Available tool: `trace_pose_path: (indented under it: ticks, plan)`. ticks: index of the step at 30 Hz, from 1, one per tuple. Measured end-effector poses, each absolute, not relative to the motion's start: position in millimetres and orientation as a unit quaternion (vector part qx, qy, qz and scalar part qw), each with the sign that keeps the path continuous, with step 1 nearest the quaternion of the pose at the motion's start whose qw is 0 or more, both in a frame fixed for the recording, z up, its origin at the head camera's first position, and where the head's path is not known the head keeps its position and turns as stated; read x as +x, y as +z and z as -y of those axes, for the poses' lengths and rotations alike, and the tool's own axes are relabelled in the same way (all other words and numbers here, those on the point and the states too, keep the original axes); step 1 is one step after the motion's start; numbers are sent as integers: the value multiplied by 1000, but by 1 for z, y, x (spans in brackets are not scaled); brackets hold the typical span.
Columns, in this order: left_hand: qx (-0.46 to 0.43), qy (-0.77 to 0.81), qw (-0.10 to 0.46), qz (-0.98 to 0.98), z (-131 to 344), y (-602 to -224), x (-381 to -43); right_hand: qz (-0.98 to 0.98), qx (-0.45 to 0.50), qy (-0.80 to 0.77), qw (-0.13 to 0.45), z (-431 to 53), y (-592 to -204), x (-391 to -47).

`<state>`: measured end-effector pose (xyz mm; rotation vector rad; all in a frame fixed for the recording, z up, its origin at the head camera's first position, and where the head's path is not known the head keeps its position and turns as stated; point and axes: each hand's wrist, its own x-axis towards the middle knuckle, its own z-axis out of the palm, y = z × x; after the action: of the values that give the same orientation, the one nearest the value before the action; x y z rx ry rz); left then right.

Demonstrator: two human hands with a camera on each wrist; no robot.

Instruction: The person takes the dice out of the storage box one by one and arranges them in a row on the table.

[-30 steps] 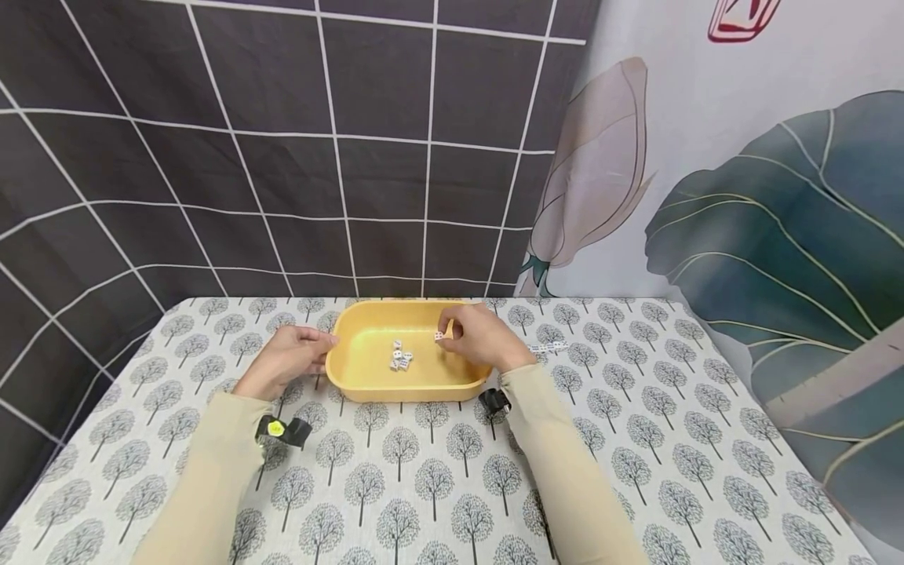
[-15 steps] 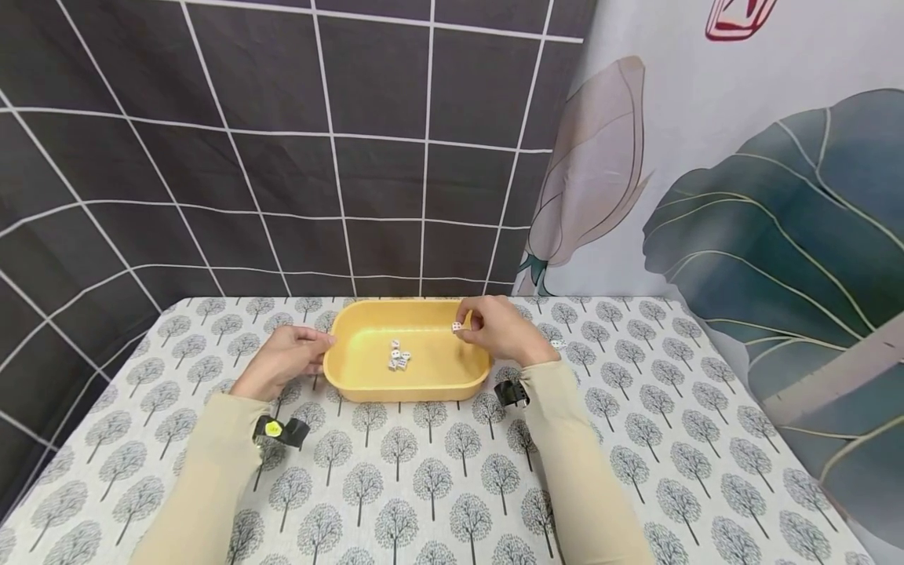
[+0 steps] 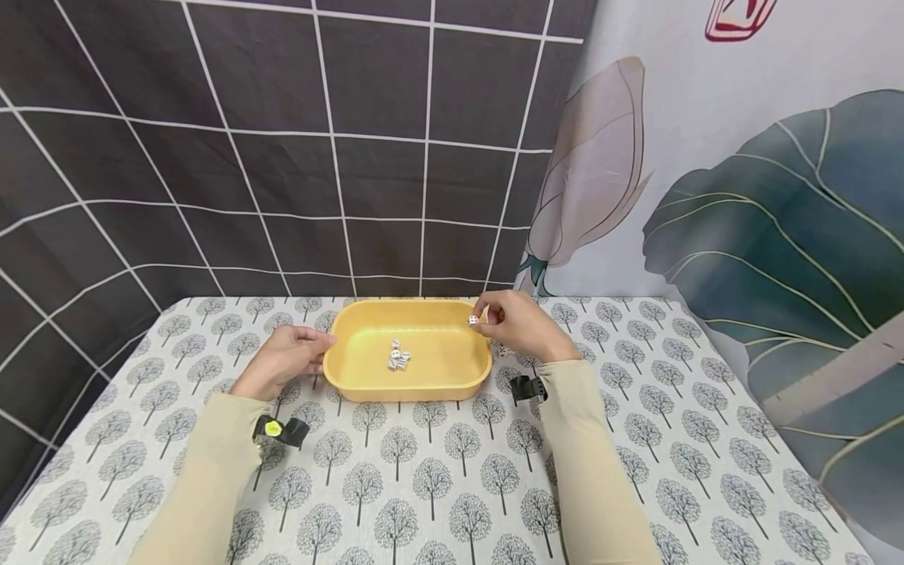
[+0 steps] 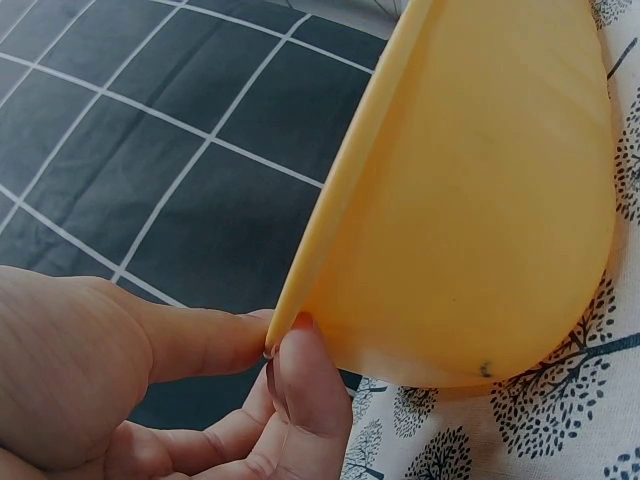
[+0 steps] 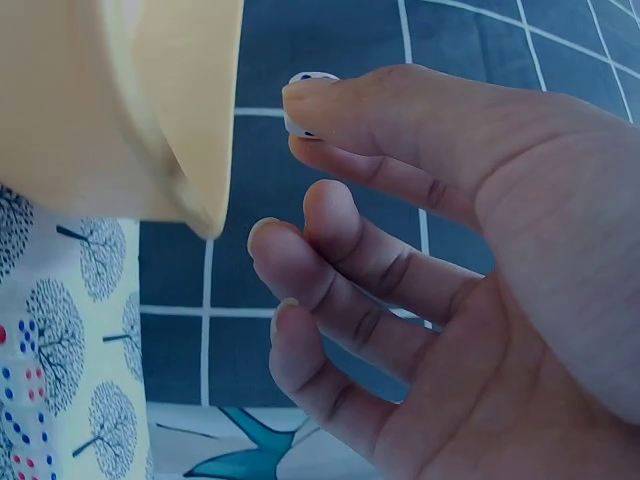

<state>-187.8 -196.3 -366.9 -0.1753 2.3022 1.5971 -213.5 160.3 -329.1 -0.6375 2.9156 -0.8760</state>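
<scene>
A yellow oval tray (image 3: 363, 383) stands on the table, with several white dice (image 3: 399, 361) clustered inside, left of its middle. My left hand (image 3: 286, 359) pinches the tray's left rim between thumb and finger, as the left wrist view shows close up. Over the tray's right rim, my right hand (image 3: 523, 326) pinches a single die (image 3: 473, 321) between thumb and index finger. Its other fingers curl loosely, apart from the die, in the right wrist view. More dice (image 5: 25, 400) lie in a row on the cloth beside the tray's right end, largely hidden by my right hand in the head view.
A white cloth with a tree print (image 3: 431, 479) covers the table. Behind its far edge hangs a dark curtain with a white grid (image 3: 374, 180). On the right hangs a pale curtain with a flower and leaf print (image 3: 777, 220).
My right hand has moved right, carrying the die from above the tray's inside to its right rim. My left hand keeps its hold, and the dice in the tray lie as before.
</scene>
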Motion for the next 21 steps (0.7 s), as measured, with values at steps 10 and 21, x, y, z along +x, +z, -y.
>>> trace_pose_path:
  ticks: [10,21]
  plan:
    - [-59,561,166,-809,197,-368,-189,-936,-197,-292,5,-180,-328,-216]
    - [-61,559,167,-810,197,-367,-188,-938,-184,-295,0,-198,-328,-217]
